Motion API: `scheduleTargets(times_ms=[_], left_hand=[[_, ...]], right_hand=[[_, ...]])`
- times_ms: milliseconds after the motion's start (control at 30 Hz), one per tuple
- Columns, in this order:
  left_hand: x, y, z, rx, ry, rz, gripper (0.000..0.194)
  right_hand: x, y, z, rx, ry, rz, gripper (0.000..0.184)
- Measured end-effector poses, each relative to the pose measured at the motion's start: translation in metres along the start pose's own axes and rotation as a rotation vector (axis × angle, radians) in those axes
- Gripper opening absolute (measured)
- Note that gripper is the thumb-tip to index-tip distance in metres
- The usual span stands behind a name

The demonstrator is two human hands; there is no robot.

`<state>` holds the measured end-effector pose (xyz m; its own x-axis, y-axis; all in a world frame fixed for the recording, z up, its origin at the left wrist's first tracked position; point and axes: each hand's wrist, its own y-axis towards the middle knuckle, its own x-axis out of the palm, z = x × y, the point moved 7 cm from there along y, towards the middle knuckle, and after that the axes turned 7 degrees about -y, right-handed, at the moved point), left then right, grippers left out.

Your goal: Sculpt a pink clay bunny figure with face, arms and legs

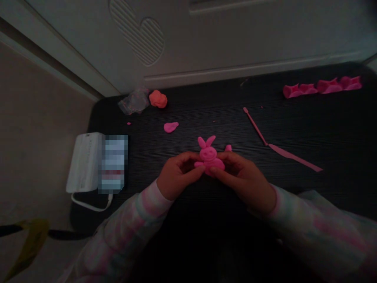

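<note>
A pink clay bunny figure (208, 155) with two ears and a smiling face stands at the middle of the dark table (294, 129). My left hand (178, 175) pinches its left side with thumb and fingers closed. My right hand (244, 177) grips its right side and lower body, fingers wrapped round it. A small pink clay bit (228, 147) peeks out just behind my right fingers.
A pink sculpting tool (279, 151) lies to the right. Pink clay moulds (322, 86) sit at the far right. An orange clay lump (158, 99) and a plastic wrapper (134, 101) lie far left, a flat pink piece (171, 127) nearer. A white device (88, 163) rests at the left edge.
</note>
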<state>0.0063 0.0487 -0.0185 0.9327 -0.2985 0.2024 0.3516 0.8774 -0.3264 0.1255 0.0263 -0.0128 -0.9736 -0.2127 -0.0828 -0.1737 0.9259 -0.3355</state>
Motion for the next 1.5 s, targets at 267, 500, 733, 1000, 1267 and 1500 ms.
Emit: scheduleTargets(times_ms=[267, 500, 733, 1000, 1267, 1500], left_hand=[[0.000, 0.001, 0.003, 0.077, -0.109, -0.035, 0.012], [0.002, -0.005, 0.015, 0.257, 0.209, -0.065, 0.015], [0.008, -0.014, 0.035, 0.627, 0.656, -0.074, 0.016], [0.011, -0.017, 0.040, 0.760, 0.766, -0.081, 0.016], [0.013, -0.018, 0.043, 0.812, 0.766, -0.089, 0.011], [0.014, -0.019, 0.043, 0.827, 0.795, -0.082, 0.010]], right_hand=[[0.002, 0.001, 0.003, -0.011, 0.096, -0.007, 0.016], [0.002, 0.001, 0.003, 0.042, 0.217, -0.051, 0.015], [0.001, 0.002, 0.003, 0.049, 0.256, -0.059, 0.013], [0.001, 0.002, 0.002, 0.035, 0.251, -0.062, 0.014], [-0.001, 0.002, 0.003, -0.001, 0.168, -0.026, 0.015], [-0.002, 0.003, 0.003, -0.008, 0.134, -0.015, 0.015]])
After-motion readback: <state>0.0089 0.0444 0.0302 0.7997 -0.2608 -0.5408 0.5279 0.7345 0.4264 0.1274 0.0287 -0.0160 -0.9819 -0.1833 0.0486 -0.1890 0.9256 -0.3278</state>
